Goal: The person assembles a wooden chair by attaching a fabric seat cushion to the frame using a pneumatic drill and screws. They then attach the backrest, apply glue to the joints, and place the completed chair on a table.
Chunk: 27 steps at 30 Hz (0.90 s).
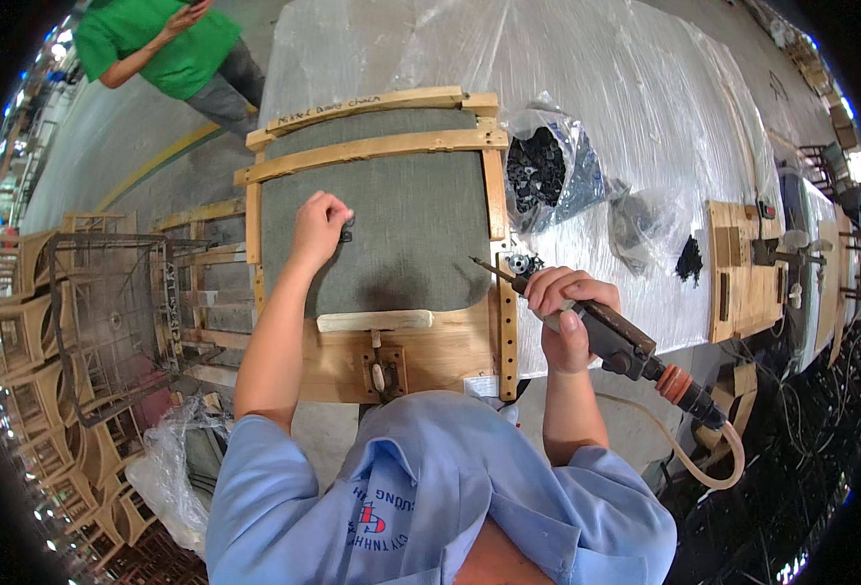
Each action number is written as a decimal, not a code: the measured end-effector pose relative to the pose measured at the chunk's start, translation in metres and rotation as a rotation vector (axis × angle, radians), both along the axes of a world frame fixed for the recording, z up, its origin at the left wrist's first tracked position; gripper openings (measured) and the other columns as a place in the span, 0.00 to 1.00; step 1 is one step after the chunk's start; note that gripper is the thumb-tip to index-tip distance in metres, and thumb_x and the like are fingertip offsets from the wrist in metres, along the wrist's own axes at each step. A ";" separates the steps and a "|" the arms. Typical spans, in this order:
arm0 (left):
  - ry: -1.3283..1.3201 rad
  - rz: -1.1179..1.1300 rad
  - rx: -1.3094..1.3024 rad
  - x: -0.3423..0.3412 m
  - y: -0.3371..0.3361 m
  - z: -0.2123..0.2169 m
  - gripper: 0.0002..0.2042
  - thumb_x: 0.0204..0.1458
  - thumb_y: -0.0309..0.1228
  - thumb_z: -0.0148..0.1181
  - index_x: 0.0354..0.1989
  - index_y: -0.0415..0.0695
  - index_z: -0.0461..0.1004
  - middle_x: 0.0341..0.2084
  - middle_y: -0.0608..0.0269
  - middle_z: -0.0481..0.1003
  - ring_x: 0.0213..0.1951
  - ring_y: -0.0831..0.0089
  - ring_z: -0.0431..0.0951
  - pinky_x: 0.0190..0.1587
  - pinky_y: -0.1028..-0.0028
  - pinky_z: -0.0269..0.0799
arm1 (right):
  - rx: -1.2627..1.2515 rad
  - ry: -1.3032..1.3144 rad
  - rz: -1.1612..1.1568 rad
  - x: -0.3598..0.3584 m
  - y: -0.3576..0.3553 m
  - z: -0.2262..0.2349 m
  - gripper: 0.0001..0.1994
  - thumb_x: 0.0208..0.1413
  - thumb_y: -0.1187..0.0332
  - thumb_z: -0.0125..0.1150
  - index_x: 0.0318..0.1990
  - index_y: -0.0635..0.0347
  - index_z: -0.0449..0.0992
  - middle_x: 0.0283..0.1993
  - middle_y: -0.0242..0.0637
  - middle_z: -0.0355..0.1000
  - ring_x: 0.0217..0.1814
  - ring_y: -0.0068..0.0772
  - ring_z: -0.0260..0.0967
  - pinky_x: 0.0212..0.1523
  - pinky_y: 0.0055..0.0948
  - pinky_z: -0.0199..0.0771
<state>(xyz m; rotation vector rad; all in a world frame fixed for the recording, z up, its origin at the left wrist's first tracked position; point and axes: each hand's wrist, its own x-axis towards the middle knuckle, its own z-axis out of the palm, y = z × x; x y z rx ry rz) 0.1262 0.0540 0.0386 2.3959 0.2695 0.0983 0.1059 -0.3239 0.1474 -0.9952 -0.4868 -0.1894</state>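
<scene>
A grey-green fabric seat panel (401, 210) lies in a wooden frame jig (372, 148) before me. Over its left half is my left hand (319, 234), closed in a pinch; what it grips is too small to make out. A small black plastic piece (345, 236) sits on the fabric just beneath those fingertips. My right hand (572, 304) is wrapped round an air screwdriver (617, 331). Its thin bit (486, 264) points left over the panel's right edge, apart from the fabric. A small round metal dish (519, 263) stands close to the bit.
A plastic bag of black pieces (535, 171) lies right of the jig, with a clear bag (650, 226) beside it. A toggle clamp (380, 375) is fixed at the near edge. The air hose (688, 468) loops down right. A person in green (172, 49) stands far left.
</scene>
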 end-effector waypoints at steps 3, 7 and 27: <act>-0.144 -0.068 -0.093 0.036 -0.037 0.021 0.08 0.54 0.28 0.68 0.30 0.37 0.76 0.30 0.57 0.74 0.32 0.60 0.76 0.38 0.66 0.72 | -0.034 0.010 -0.021 0.002 -0.001 -0.005 0.15 0.63 0.64 0.66 0.46 0.61 0.68 0.30 0.40 0.69 0.33 0.41 0.71 0.38 0.44 0.76; -0.340 -0.175 -0.098 0.099 -0.085 -0.002 0.08 0.54 0.29 0.68 0.30 0.39 0.77 0.31 0.60 0.74 0.36 0.60 0.75 0.41 0.65 0.71 | -0.117 0.000 -0.033 0.009 0.003 -0.006 0.14 0.64 0.64 0.65 0.47 0.61 0.68 0.30 0.41 0.70 0.34 0.42 0.72 0.39 0.44 0.76; -0.399 -0.401 0.173 0.142 -0.086 -0.037 0.19 0.52 0.31 0.71 0.52 0.41 0.76 0.49 0.59 0.73 0.54 0.54 0.74 0.56 0.60 0.73 | -0.142 0.039 0.034 0.031 0.001 -0.035 0.12 0.64 0.71 0.62 0.50 0.61 0.68 0.31 0.42 0.71 0.34 0.41 0.71 0.39 0.44 0.76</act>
